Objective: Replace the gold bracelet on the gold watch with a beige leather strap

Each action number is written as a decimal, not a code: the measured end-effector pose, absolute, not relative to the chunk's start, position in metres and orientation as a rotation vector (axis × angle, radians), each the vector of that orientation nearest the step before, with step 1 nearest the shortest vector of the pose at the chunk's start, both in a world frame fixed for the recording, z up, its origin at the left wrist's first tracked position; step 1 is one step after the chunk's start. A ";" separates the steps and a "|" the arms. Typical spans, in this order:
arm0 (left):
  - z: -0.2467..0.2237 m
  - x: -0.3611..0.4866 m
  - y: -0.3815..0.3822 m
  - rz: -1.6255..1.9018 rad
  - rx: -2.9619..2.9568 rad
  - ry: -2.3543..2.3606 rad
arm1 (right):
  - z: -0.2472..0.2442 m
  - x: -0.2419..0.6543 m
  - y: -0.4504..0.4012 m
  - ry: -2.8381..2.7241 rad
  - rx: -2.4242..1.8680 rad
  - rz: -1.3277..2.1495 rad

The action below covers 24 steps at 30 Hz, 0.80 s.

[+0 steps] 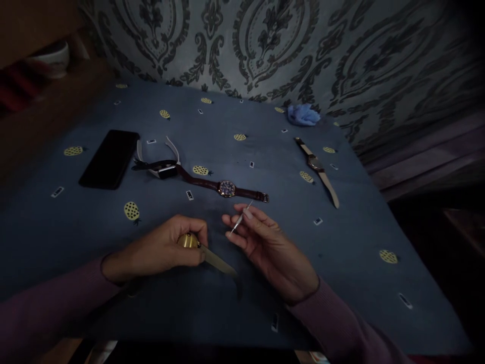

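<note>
The left hand (162, 245) hides part of the gold watch (188, 242). The right hand (276, 247) covers some of the thin tool (238, 222). The left edge cuts off a red thing (17, 88). The little labels (189, 195) are too small to read.

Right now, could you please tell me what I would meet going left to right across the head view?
Bowl, black phone, smartwatch screen, gold watch body, dark watch dial, pale-strapped watch.

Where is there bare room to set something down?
The blue tablecloth is bare between the brown-strapped, dark-dialled watch and the beige-strapped round watch, and right of the right hand. It's crowded where the black rectangular phone sits beside the white-strapped smartwatch.
</note>
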<state>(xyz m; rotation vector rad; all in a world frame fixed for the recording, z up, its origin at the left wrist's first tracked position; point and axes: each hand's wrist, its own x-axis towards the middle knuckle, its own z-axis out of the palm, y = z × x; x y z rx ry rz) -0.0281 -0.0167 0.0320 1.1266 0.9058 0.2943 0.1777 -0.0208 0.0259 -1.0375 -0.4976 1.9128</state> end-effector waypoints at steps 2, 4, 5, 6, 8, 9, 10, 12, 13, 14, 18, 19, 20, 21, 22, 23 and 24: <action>0.032 -0.028 -0.017 0.298 1.129 0.904 | 0.027 0.177 -0.021 -0.484 -1.051 1.905; 0.032 -0.028 -0.017 0.294 1.131 0.907 | 0.027 0.177 -0.020 -0.474 -1.057 1.906; 0.033 -0.028 -0.017 0.293 1.130 0.908 | 0.027 0.177 -0.020 -0.468 -1.056 1.910; 0.033 -0.028 -0.017 0.291 1.130 0.907 | 0.027 0.177 -0.020 -0.463 -1.054 1.912; 0.034 -0.028 -0.017 0.289 1.126 0.903 | 0.027 0.176 -0.020 -0.461 -1.052 1.914; 0.035 -0.028 -0.017 0.289 1.123 0.900 | 0.026 0.176 -0.020 -0.469 -1.055 1.913; 0.035 -0.028 -0.017 0.289 1.123 0.897 | 0.026 0.175 -0.020 -0.485 -1.061 1.908; 0.034 -0.028 -0.017 0.286 1.120 0.900 | 0.025 0.174 -0.021 -0.535 -1.076 1.878; 0.034 -0.027 -0.017 0.284 1.119 0.902 | 0.024 0.173 -0.022 -0.565 -1.084 1.848; 0.033 -0.027 -0.017 0.282 1.112 0.903 | 0.024 0.172 -0.023 -0.591 -1.088 1.812; 0.030 -0.025 -0.017 0.296 1.106 0.896 | 0.025 0.169 -0.026 -0.686 -1.104 1.705; 0.030 -0.025 -0.017 0.298 1.108 0.890 | 0.025 0.168 -0.026 -0.707 -1.098 1.687; 0.030 -0.024 -0.017 0.300 1.113 0.890 | 0.025 0.167 -0.026 -0.729 -1.092 1.673; 0.030 -0.024 -0.017 0.300 1.120 0.894 | 0.025 0.167 -0.027 -0.749 -1.085 1.665; 0.030 -0.024 -0.018 0.300 1.126 0.896 | 0.025 0.167 -0.027 -0.766 -1.076 1.660; 0.030 -0.024 -0.018 0.301 1.133 0.901 | 0.025 0.167 -0.027 -0.782 -1.065 1.660; 0.030 -0.024 -0.018 0.299 1.137 0.905 | 0.024 0.167 -0.028 -0.793 -1.053 1.665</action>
